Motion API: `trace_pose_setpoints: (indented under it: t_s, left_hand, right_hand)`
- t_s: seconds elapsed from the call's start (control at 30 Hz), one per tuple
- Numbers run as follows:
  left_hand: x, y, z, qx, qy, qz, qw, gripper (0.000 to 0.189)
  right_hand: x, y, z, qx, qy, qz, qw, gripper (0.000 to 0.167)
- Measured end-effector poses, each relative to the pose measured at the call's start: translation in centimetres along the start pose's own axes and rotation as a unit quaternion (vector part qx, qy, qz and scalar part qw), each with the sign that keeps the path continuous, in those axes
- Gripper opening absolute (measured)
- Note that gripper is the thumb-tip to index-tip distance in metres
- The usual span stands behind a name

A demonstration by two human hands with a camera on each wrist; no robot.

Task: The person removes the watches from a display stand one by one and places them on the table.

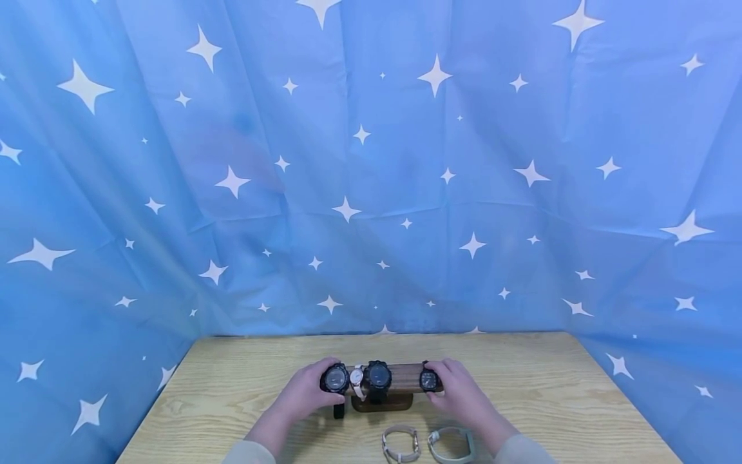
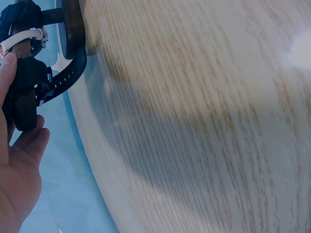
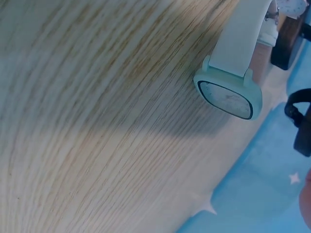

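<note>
Bottom centre, the left hand (image 1: 308,390) and right hand (image 1: 461,394) clamp the watch stand (image 1: 406,379), ends partly hidden; I count four wristwatches (image 1: 379,375) aboard, two pale wristwatches (image 1: 470,446) below.

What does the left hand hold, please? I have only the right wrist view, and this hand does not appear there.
Observer: In the head view, the left hand grips the left end of the wooden stand, at a black round watch.
Operator: Thank you. Which other watches are on the stand?
Observer: From left to right, a white-strapped watch, a second black watch and a square black watch beside the right hand.
Operator: And the strap of the first one, how does it lie?
Observer: The left wrist view shows its perforated strap end sticking out away from the stand.
</note>
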State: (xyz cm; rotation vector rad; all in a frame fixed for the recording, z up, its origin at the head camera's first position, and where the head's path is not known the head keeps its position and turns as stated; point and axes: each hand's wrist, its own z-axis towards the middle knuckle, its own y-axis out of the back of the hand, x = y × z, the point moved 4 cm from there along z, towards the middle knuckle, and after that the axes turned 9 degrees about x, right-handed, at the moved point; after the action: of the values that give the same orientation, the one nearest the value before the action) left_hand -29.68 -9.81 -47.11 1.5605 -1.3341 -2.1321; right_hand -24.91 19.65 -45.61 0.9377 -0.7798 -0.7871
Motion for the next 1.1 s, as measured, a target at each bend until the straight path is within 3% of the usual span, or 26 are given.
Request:
trace_pose_setpoints:
  t_s: [0.27,0.83,1.1]
  left_hand:
    - [0.0,0.0,0.0,0.003,0.003,-0.001,1.0000,0.070]
    - [0.1,-0.1,0.1,0.004,0.003,-0.003,1.0000,0.070]
    - [0.0,0.0,0.0,0.005,0.003,-0.003,1.0000,0.070]
  right_hand:
    - [-0.6,0.3,-0.4,-0.012,0.001,-0.006,0.9999,0.053]
    - [-1.7,0.5,-1.2,-0.007,-0.040,0.005,0.9991,0.051]
    - [-1.8,0.5,-1.3,-0.019,-0.029,-0.005,0.9994,0.053]
